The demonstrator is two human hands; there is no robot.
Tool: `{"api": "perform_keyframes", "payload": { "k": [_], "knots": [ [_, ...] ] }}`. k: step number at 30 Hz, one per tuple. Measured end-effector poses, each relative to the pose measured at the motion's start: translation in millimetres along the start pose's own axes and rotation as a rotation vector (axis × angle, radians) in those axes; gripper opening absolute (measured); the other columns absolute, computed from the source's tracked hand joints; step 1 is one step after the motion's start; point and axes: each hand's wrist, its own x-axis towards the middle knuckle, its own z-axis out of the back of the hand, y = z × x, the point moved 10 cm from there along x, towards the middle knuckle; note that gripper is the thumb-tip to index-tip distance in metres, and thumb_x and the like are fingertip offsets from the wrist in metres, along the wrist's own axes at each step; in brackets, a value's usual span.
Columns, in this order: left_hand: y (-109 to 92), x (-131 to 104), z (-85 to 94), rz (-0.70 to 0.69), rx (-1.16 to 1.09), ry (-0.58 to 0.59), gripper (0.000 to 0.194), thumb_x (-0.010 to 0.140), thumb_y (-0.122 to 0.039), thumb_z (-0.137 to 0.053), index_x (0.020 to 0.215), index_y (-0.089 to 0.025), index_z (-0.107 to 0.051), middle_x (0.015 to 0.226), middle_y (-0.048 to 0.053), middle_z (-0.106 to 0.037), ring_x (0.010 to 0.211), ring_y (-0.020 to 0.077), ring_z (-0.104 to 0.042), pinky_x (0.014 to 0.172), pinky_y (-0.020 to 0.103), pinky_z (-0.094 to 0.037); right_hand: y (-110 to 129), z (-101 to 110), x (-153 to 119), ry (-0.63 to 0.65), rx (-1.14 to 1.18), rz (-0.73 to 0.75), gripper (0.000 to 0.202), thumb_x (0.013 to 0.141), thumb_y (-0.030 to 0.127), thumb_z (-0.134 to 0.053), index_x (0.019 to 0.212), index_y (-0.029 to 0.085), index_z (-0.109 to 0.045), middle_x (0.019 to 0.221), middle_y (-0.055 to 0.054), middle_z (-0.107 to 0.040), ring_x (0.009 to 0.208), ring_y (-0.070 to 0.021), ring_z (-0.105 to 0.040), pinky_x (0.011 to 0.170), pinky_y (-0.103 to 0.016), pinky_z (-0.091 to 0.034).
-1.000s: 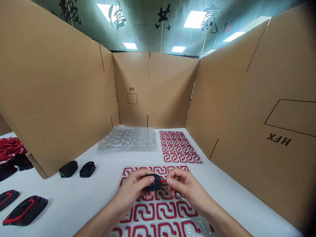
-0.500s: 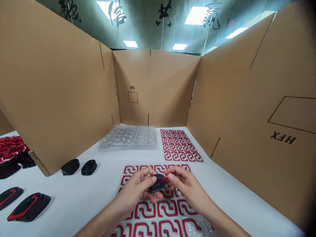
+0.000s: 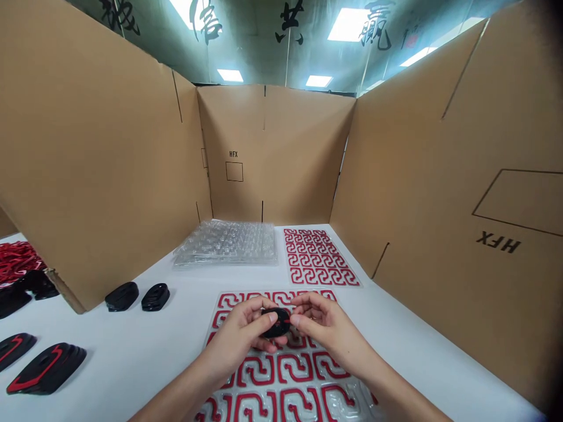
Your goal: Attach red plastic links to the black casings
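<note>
My left hand [image 3: 241,331] grips a black oval plastic piece [image 3: 278,329] between thumb and fingers. Against its right edge, my right hand [image 3: 323,322] pinches thumb to fingertips; a little red strip [image 3: 287,320] shows there, mostly hidden by the fingers. Both hands are above a clear plastic tray [image 3: 338,404] whose slots hold rows of hooked red strips. One front-right slot has a strip only along part of it.
Behind lie a second tray of red strips [image 3: 323,257] and stacked clear trays [image 3: 226,243]. At left are black pieces [image 3: 122,297], a stack with red trim [image 3: 48,368] and a red heap [image 3: 17,261]. Cardboard walls [image 3: 281,155] enclose the table.
The black piece has been tilted in my left hand, so its face looks flatter and darker. My right fingertips have come closer to its edge, and less of the red strip shows.
</note>
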Motion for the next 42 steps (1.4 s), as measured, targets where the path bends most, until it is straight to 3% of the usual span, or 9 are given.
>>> {"api": "perform_keyframes", "payload": {
  "k": [5,11,17,26,37,42],
  "knots": [
    [3.3,0.0,2.2,0.009,0.026,-0.021,0.033,0.075,-0.043,-0.072,0.087,-0.014,-0.062,0.080,0.006,-0.073,0.067,0.0172,-0.071,0.054,0.022,-0.053,-3.0,3.3,0.0,-0.050,-0.054,0.004,0.038,0.068,0.040,-0.081,0.092,0.016,-0.063,0.081,0.000,-0.059,0.075,-0.0150,-0.056,0.067,-0.027,-0.046],
    [0.8,-1.5,1.9,0.004,-0.053,-0.017,0.025,0.079,-0.038,-0.070,0.086,-0.015,-0.062,0.079,0.005,-0.071,0.065,0.0155,-0.070,0.053,0.020,-0.052,2.6,-4.5,-0.5,0.040,0.009,0.023,0.033,0.074,0.043,-0.077,0.090,0.016,-0.065,0.076,0.001,-0.062,0.066,-0.0127,-0.056,0.060,-0.025,-0.044],
    [3.3,-0.3,6.5,0.016,-0.196,-0.030,0.018,0.083,-0.031,-0.067,0.090,-0.016,-0.063,0.088,0.007,-0.073,0.067,0.0155,-0.070,0.053,0.019,-0.052,-1.4,-6.8,-0.4,0.087,0.063,0.031,0.037,0.076,0.041,-0.076,0.105,0.019,-0.067,0.079,0.001,-0.065,0.065,-0.0117,-0.057,0.063,-0.026,-0.046],
    [5.8,-0.5,-2.6,0.042,-0.207,0.039,0.021,0.083,-0.030,-0.067,0.095,-0.012,-0.067,0.083,0.009,-0.071,0.063,0.0143,-0.069,0.051,0.018,-0.052,-1.3,-5.7,1.7,0.054,0.071,0.001,0.036,0.077,0.051,-0.071,0.084,0.016,-0.066,0.067,0.001,-0.063,0.059,-0.0124,-0.055,0.059,-0.026,-0.044],
    [9.1,0.2,8.1,0.068,-0.201,-0.052,0.019,0.079,-0.028,-0.069,0.094,-0.016,-0.066,0.086,0.006,-0.071,0.063,0.0149,-0.070,0.051,0.019,-0.052,3.7,1.0,0.7,0.002,0.119,0.042,0.031,0.074,0.045,-0.077,0.083,0.018,-0.065,0.072,0.002,-0.064,0.058,-0.0112,-0.055,0.058,-0.025,-0.045],
    [6.8,-0.2,4.4,0.038,-0.190,0.000,0.017,0.083,-0.029,-0.067,0.092,-0.015,-0.067,0.081,0.005,-0.070,0.060,0.0119,-0.067,0.052,0.017,-0.051,8.9,-3.4,-1.8,0.028,0.164,0.054,0.031,0.079,0.045,-0.073,0.084,0.017,-0.061,0.076,-0.001,-0.068,0.062,-0.0129,-0.060,0.062,-0.027,-0.049]
  ]
}}
